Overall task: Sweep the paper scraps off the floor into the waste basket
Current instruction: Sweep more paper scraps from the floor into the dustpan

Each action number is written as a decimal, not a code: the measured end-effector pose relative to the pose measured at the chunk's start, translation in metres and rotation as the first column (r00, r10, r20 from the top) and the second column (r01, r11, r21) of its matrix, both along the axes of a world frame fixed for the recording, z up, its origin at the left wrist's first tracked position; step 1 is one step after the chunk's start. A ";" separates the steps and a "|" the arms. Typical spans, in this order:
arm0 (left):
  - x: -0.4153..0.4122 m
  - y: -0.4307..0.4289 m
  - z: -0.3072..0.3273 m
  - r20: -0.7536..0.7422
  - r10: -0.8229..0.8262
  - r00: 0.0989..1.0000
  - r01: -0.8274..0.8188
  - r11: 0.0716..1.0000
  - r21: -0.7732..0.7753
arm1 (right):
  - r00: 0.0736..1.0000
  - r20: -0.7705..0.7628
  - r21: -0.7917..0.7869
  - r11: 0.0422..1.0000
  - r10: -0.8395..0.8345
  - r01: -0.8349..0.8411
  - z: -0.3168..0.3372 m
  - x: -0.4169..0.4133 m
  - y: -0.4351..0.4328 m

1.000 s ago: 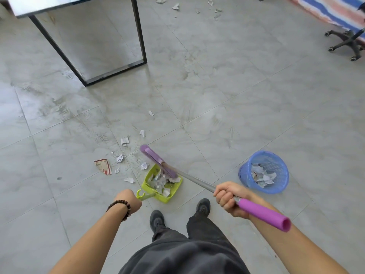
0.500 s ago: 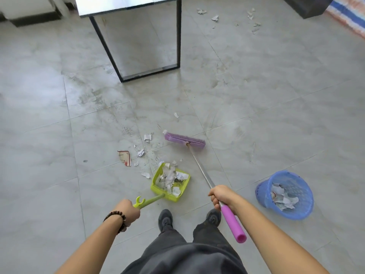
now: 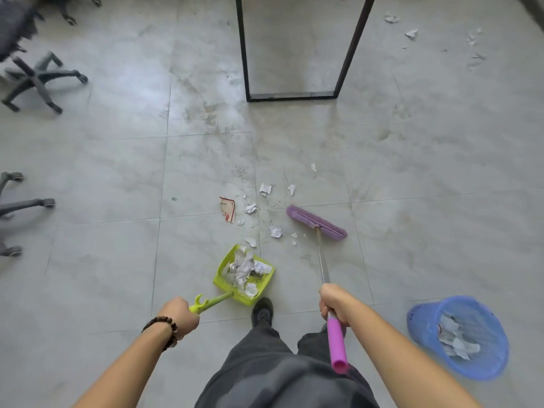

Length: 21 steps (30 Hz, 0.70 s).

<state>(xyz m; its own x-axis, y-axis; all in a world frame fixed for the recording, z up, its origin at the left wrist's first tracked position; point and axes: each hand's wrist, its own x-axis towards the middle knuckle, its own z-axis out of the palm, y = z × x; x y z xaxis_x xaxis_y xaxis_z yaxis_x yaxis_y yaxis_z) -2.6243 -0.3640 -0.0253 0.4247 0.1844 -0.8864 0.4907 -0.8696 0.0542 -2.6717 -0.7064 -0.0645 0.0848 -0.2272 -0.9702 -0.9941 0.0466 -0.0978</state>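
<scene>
Down on the floor just ahead of the shoes, in the one head view I have, the left hand [image 3: 179, 315] is curled round the end of the green dustpan handle [image 3: 216, 300], and the right hand [image 3: 334, 301] is wrapped round the broom shaft [image 3: 322, 260] just above its pink grip [image 3: 337, 343]. The dustpan [image 3: 224, 266] sits flat, already heaped with crumpled paper. Its long axis runs from the left hand away and to the right, so its open lip faces the loose paper scraps [image 3: 275, 232] and the purple broom head [image 3: 316, 222]. The shaft points almost straight away from me; the head lies crosswise to it, slanting from far-left to near-right, with the small scraps between it and the pan. A red-printed scrap [image 3: 227, 209] lies farther left, and more litter [image 3: 411, 33] lies well beyond the table frame [image 3: 291, 97]. I judge this to be mid-collection: the next move calls for a short pull toward the lip, pan held steady, then a level carry to the blue waste basket [image 3: 424, 316], well off to my right and partly filled.
</scene>
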 end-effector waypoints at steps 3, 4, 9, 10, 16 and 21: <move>0.008 0.004 -0.004 -0.016 0.020 1.000 -0.020 1.000 -0.017 | 0.999 -0.045 0.101 0.995 -0.002 0.006 0.016 0.000 0.018; 0.012 0.003 -0.005 -0.015 0.030 0.999 -0.030 0.999 -0.026 | 0.998 -0.058 0.127 0.992 -0.004 0.011 0.024 -0.003 0.023; 0.026 -0.009 -0.005 -0.008 0.049 0.999 -0.049 0.997 -0.053 | 0.991 -0.118 0.266 0.959 -0.064 0.094 0.063 -0.014 0.031; 0.028 -0.011 -0.004 -0.011 0.056 0.998 -0.056 0.997 -0.058 | 0.987 -0.140 0.295 0.948 -0.081 0.120 0.069 -0.013 0.026; 0.030 -0.015 0.005 -0.013 0.053 0.999 -0.054 0.996 -0.075 | 0.951 -0.194 0.406 0.862 -0.242 0.303 0.090 0.000 -0.013; 0.020 -0.008 0.005 0.008 0.090 0.996 -0.089 0.994 -0.064 | 0.999 0.046 0.286 0.957 0.030 -0.042 0.097 0.012 -0.003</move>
